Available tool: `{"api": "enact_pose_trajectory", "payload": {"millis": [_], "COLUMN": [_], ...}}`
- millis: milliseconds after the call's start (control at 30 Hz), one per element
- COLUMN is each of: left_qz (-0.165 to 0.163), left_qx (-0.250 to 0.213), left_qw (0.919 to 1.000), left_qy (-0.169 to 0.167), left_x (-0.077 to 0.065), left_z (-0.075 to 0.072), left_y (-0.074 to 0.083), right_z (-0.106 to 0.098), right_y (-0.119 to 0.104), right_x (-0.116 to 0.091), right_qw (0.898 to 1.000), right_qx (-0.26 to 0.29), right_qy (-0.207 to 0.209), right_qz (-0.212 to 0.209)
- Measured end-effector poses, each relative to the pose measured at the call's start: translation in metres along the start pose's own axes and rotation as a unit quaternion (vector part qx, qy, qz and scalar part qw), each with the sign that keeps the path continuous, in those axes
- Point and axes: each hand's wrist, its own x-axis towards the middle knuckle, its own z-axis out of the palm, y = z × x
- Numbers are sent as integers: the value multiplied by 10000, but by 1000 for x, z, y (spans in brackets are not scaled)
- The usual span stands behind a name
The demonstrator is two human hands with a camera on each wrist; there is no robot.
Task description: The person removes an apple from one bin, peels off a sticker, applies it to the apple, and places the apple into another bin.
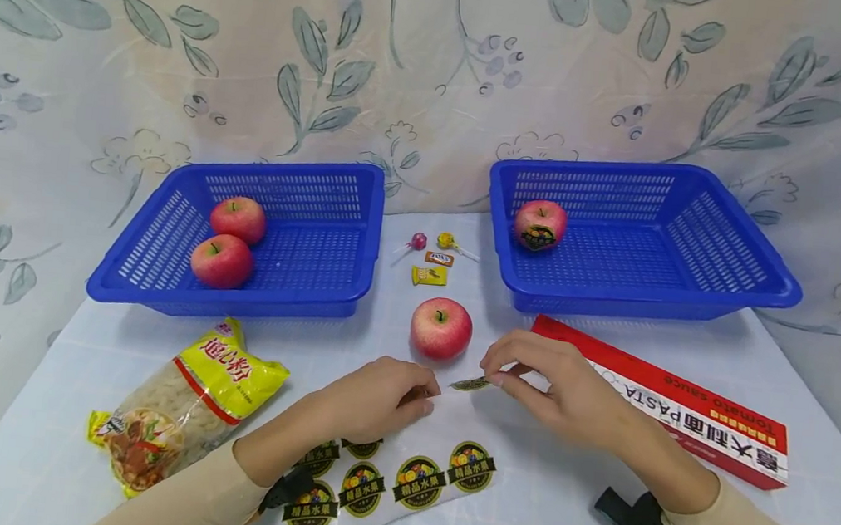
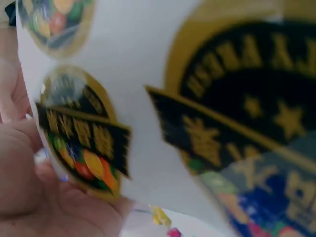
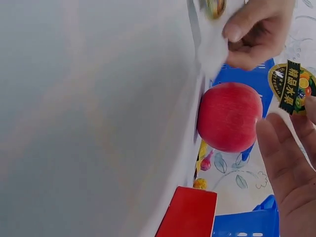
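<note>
My right hand (image 1: pixel 556 383) pinches a peeled oval fruit sticker (image 3: pixel 293 88) by one end, black and gold with printed fruit. In the head view this sticker appears nearly edge-on. A white sticker sheet (image 1: pixel 444 427) bearing several such labels is held at its upper edge by my left hand (image 1: pixel 379 396); the left wrist view shows the sheet (image 2: pixel 140 64) close up and raised. Just beyond both hands sits a red apple (image 1: pixel 441 331) on the table, with no label on the side that shows. Part of the sheet lies hidden under my left hand and forearm.
The left blue basket (image 1: pixel 259 303) contains two apples; the right one (image 1: pixel 650 298) contains an apple (image 1: pixel 540 225) with a sticker. Small candies (image 1: pixel 429 276) lie between them. A pasta bag (image 1: pixel 186 400) is at left, a red pasta box (image 1: pixel 678 402) at right.
</note>
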Motion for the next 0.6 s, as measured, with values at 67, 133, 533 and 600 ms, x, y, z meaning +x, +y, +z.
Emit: {"api": "enact_pose_trajectory", "payload": {"millis": [67,133,533,600], "left_qz": [49,-5,284,474], "left_qx": [102,274,-320,-352], "left_qw": [9998,9994,9925,9910], "left_qy": [-146,-230,1143,1204], "left_x": [-4,-8,-16,-14], "left_z": [-1,-3,-14,-12], "left_y": [-1,-1,-1,-2], "right_z": [0,2,14,16], "right_y": [1,2,5,5], "right_x": [2,4,21,23], "right_qw": [9999,9999,9995,9995], "right_qx": [103,93,292,272], "right_qy": [20,13,-138,-163], "right_qz": [-12,-47,-62,-13]}}
